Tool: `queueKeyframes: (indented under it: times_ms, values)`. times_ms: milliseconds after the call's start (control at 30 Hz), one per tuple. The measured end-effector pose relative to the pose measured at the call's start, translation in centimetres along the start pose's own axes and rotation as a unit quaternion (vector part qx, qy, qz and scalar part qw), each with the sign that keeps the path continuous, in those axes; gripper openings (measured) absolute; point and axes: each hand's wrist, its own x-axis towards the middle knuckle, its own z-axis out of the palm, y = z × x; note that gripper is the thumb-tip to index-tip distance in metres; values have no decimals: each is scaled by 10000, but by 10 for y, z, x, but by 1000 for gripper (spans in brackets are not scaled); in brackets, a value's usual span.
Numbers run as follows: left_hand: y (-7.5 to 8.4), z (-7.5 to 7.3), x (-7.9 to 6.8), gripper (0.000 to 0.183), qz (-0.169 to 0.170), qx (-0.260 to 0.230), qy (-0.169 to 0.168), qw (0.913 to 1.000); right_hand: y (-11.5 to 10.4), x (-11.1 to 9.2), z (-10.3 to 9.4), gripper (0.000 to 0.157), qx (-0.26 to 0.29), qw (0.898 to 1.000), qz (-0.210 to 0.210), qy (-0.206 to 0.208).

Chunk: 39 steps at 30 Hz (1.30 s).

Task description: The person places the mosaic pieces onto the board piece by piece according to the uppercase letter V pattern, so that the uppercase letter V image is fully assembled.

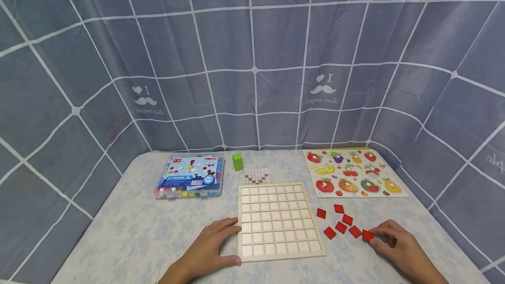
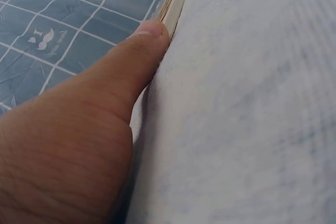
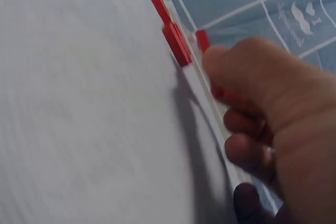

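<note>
A pale wooden grid board (image 1: 279, 222) lies flat on the table with bare squares. My left hand (image 1: 211, 246) rests at the board's left side, fingertips at the edge and thumb (image 2: 149, 30) against the near corner. On the right, my right hand (image 1: 398, 244) pinches a red square tile (image 1: 368, 235) between thumb and fingers. In the right wrist view that held tile (image 3: 202, 40) shows above the thumb, raised off the table. Several loose red tiles (image 1: 329, 232) lie between the board and my right hand.
A fruit peg puzzle (image 1: 359, 174) lies at the back right. Behind the board sit a small pattern card (image 1: 256, 176) and a green block (image 1: 237, 161). A clear box of coloured pieces (image 1: 191, 176) stands at the back left. A blue checked curtain (image 1: 276, 91) encloses the table.
</note>
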Motion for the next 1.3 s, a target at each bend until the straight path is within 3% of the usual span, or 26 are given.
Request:
queueKeyframes:
  times_ms: [233,467,600,800,900,1000,1133,1300]
  values:
    - [3,1,-2,74,40,-5,71,10000,-3,25,1,25,316,9980,-507,208]
    - [5,-1,-1,73,87,78,73,9999,-38,80,22,22,608,9917,-1088,-317]
    - [5,1,2,73,67,-20,-3,10000,-60,110,44,21,935,9791,-1680,-657]
    - [6,-1,1,75,-38,10,-20,10000,-101,149,94,15,1525,9533,-2294,-1239]
    - [7,-2,1,74,-77,51,-59,9999,-126,158,118,12,1662,9428,-2431,-1560]
    - [6,-1,0,74,-111,93,-100,9998,-149,162,138,11,1534,9389,-2504,-1794]
    - [5,-1,-1,73,-96,136,-123,9998,-170,162,158,10,1072,9414,-2586,-1883]
    - [5,-1,-2,73,-95,166,-159,9997,-177,157,172,10,677,9480,-2506,-1842]
